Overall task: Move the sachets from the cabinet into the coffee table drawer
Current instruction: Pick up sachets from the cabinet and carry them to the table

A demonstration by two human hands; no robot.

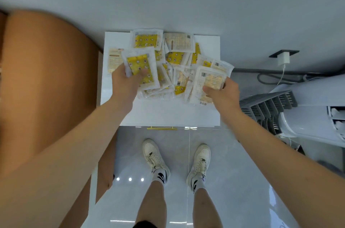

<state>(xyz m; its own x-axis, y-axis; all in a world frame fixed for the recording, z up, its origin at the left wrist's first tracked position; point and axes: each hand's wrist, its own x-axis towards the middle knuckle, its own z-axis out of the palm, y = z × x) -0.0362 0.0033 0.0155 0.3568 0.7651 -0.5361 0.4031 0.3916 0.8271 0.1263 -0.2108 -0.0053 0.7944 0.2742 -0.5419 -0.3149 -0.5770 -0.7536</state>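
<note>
A loose pile of clear plastic sachets (177, 57), several with yellow patterned fronts and several showing pale printed backs, lies on the white cabinet top (168, 113) against the wall. My left hand (125, 84) is closed on a yellow-fronted sachet (141, 67) at the pile's left side. My right hand (223, 93) grips a small stack of sachets (207, 80), printed backs up, at the pile's right edge. The coffee table drawer is not in view.
An orange rounded chair or sofa (46, 87) stands to the left of the cabinet. A white and grey appliance (298, 112) sits to the right, with a wall socket, charger (283, 57) and cables behind it. My feet in white sneakers stand on glossy grey floor tiles (177, 153).
</note>
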